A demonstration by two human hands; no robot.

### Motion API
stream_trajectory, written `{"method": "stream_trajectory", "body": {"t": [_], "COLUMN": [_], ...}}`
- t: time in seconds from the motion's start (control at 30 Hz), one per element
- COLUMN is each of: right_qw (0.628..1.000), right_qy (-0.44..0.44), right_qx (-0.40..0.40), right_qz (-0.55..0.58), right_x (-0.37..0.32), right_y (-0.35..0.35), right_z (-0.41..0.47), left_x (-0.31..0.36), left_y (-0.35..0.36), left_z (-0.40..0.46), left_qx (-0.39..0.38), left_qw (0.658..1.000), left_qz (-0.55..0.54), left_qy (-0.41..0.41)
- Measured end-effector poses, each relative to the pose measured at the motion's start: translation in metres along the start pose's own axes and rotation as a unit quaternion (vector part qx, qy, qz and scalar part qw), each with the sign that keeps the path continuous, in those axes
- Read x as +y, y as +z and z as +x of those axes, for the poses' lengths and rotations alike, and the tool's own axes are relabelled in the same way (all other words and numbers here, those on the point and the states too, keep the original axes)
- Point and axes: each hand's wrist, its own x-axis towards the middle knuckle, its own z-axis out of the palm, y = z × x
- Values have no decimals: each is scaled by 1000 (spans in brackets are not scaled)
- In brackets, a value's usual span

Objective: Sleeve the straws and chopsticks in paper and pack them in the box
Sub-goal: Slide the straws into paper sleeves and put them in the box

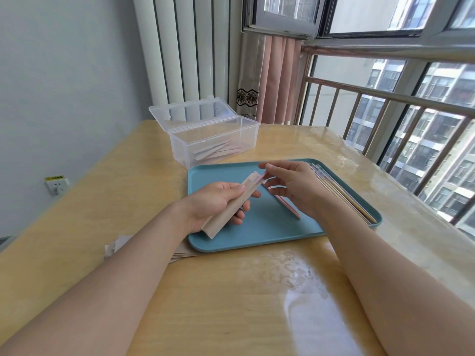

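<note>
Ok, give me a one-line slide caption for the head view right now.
Left hand holds a paper sleeve over the tray while the right hand feeds a pink stick in; box open behind.

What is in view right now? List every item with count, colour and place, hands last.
Table: one, yellow-tan, glossy, under everything.
Tray: one, teal, centre of the table.
Box: one, clear plastic, lid open, behind the tray; several sleeved pieces lie inside.
Straws: a bundle, pale mixed colours, count unclear, along the tray's right edge.
Pink stick: at least one, on the tray under the right hand.
Paper sleeve: one, beige, in the left hand, pink tip showing at its top.
Spare paper: a stack, beige, at the tray's near left corner, mostly hidden by the arm.
Wall socket: one, white, left wall.
Left hand: grips the sleeve.
Right hand: pinches the pink tip.
</note>
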Motion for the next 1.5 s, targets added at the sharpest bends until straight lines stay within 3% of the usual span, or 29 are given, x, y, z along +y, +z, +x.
{"method": "stream_trajectory", "body": {"t": [0.23, 0.33, 0.4, 0.5, 0.63, 0.77, 0.83, 0.9, 1.03, 1.13, 1.23, 1.5], "right_qw": [999, 998, 966, 887, 854, 833, 848, 892, 994, 991, 983, 987], "right_qy": [25, 17, -24, -11, 79, 106, 113, 111, 43, -6, -29, -32], "right_qx": [-35, 30, 97, 55, 4, -5, -9, 3, 54, 56, 72, 107], "right_qz": [-25, -56, -240, -459, -514, -544, -518, -438, -80, 120, 165, 116], "right_x": [-1, 1, 5, 3, -6, -8, -8, -10, -18, -23, -20, -12], "right_y": [1, -3, -12, -19, -11, -8, -9, -12, -19, -14, -8, -10], "right_z": [-1, 2, 5, 3, 2, 2, 2, 1, -3, -3, -1, 2], "left_x": [0, -1, -2, -3, -4, -4, -5, -5, -5, -5, -4, -5], "left_y": [0, 1, 2, 2, 2, 2, 1, 0, -1, 0, 0, -1], "left_z": [1, 2, 3, 5, 5, 6, 6, 7, 8, 7, 6, 6], "left_qx": [8, 18, 29, 49, 56, 56, 59, 64, 53, 38, 24, 9], "left_qw": [1000, 1000, 1000, 998, 998, 998, 998, 998, 998, 999, 1000, 1000], "left_qz": [1, 0, -7, -28, -32, -14, -11, -11, -18, -12, 0, 18], "left_qy": [-6, 0, 7, 14, 11, 10, 9, 9, 5, 5, 6, 13]}}
